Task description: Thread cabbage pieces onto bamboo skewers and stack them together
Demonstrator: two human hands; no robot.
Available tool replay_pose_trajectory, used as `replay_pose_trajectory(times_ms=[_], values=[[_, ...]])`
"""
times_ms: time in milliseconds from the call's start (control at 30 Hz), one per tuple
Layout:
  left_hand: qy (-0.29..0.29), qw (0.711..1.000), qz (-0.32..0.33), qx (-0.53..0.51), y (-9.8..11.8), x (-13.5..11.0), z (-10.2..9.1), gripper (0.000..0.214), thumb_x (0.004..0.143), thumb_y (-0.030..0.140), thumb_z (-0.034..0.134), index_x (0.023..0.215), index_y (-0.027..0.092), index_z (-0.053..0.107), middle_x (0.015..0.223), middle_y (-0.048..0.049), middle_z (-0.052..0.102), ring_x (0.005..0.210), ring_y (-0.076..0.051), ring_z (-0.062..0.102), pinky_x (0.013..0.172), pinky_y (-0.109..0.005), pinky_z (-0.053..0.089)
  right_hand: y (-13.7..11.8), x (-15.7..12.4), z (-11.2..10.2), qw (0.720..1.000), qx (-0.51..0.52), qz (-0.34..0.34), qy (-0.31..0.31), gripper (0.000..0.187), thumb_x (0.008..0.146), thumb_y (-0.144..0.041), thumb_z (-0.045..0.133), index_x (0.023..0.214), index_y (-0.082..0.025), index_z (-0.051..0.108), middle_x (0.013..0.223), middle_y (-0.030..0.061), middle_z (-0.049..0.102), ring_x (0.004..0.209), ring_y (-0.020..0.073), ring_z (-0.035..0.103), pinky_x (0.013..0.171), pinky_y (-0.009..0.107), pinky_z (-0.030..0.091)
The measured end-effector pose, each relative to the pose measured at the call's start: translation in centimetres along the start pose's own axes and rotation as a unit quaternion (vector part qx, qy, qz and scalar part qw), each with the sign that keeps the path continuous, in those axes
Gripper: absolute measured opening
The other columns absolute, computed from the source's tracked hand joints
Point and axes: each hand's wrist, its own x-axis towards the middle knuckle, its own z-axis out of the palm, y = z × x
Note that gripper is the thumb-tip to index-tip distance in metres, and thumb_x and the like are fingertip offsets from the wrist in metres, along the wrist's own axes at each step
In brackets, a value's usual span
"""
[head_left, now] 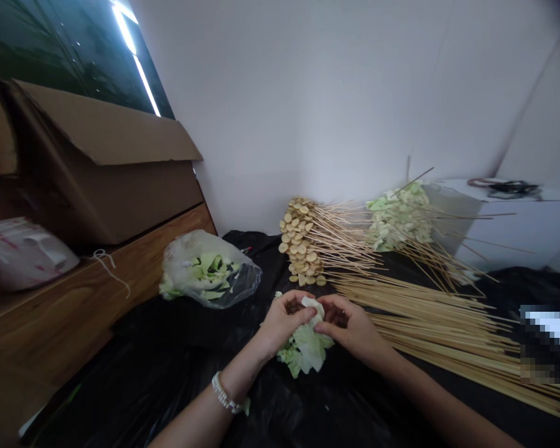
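My left hand (284, 320) and my right hand (348, 320) meet in front of me, thumbs and fingers pinched on a pale cabbage leaf (313, 307). Below them, more pale green cabbage leaves (304, 356) lie on the black plastic sheet (289, 410); whether they join the held piece I cannot tell. A beaded bracelet circles my left wrist. Just beyond my hands is a pile of skewers with round yellowish slices (303, 239). Loose bamboo skewers (429, 311) lie beside my right forearm, pointing to the right.
An open clear plastic bag (236, 283) of cabbage pieces stands at the left. Skewers loaded with cabbage (399, 214) are heaped at the back right, against a white box (513, 227). A cardboard box (121, 193) and a white plastic-wrapped bundle (25, 252) rest on a wooden surface (70, 292).
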Motion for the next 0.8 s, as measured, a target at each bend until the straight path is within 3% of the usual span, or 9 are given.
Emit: replay_pose_trajectory(times_ms=[233, 333, 433, 533, 667, 800], values=[[0.033, 0.995, 0.038, 0.091, -0.1, 0.0, -0.1, 0.037, 0.07, 0.035, 0.075, 0.098, 0.013, 0.066, 0.085, -0.006, 0.07, 0.075, -0.016, 0.063, 0.071, -0.026, 0.049, 0.5, 0.1, -0.1, 0.998, 0.047, -0.014, -0.033, 0.034, 0.08, -0.031, 0.065, 0.112, -0.02, 0.062, 0.102, 0.0049, 0.068, 0.084, 0.0171, 0.061, 0.076, 0.031, 0.049], [0.059, 0.974, 0.091, 0.201, -0.1, -0.3, 0.0, 0.034, 0.075, 0.031, 0.069, 0.106, 0.015, 0.065, 0.084, -0.005, 0.069, 0.075, -0.015, 0.062, 0.071, -0.026, 0.05, 0.6, 0.0, -0.1, 0.998, 0.036, -0.019, -0.043, 0.036, 0.083, -0.033, 0.061, 0.116, -0.018, 0.06, 0.106, 0.0064, 0.067, 0.086, 0.0173, 0.062, 0.078, 0.031, 0.049], [0.034, 0.957, 0.141, 0.252, 0.2, -0.5, -0.1, 0.039, 0.075, 0.031, 0.071, 0.112, 0.019, 0.065, 0.097, -0.0071, 0.066, 0.083, -0.017, 0.063, 0.072, -0.026, 0.052, 0.2, -0.2, -0.2, 0.998, 0.027, -0.031, -0.052, 0.038, 0.088, -0.038, 0.055, 0.121, -0.019, 0.058, 0.109, 0.0068, 0.067, 0.084, 0.0165, 0.062, 0.075, 0.03, 0.05], [0.031, 0.959, 0.16, 0.232, 0.4, -0.3, -0.3, 0.028, 0.07, 0.032, 0.075, 0.092, 0.017, 0.071, 0.111, -0.0107, 0.061, 0.093, -0.02, 0.062, 0.072, -0.026, 0.053, -0.3, -0.2, -0.7, 0.997, -0.02, -0.042, -0.055, 0.038, 0.09, -0.041, 0.051, 0.119, -0.02, 0.061, 0.107, 0.0065, 0.068, 0.088, 0.0176, 0.063, 0.077, 0.031, 0.05], [0.087, 0.986, 0.097, 0.105, 0.2, 0.4, -0.6, 0.025, 0.071, 0.036, 0.074, 0.073, 0.015, 0.061, 0.08, -0.0042, 0.066, 0.07, -0.014, 0.063, 0.065, -0.025, 0.052, 0.1, 0.6, -2.4, 0.998, -0.053, -0.03, 0.022, 0.038, 0.089, -0.045, 0.049, 0.113, -0.02, 0.064, 0.102, 0.0068, 0.07, 0.089, 0.019, 0.064, 0.083, 0.034, 0.049], [0.13, 0.989, 0.066, 0.034, 0.1, 0.8, -0.8, 0.033, 0.065, 0.039, 0.078, 0.079, 0.016, 0.058, 0.069, 0.0005, 0.064, 0.059, -0.012, 0.06, 0.058, -0.025, 0.052, 1.6, 1.8, -4.8, 0.987, -0.132, -0.014, 0.09, 0.031, 0.082, -0.042, 0.054, 0.096, -0.018, 0.068, 0.094, 0.0078, 0.071, 0.085, 0.0212, 0.064, 0.077, 0.035, 0.048]])
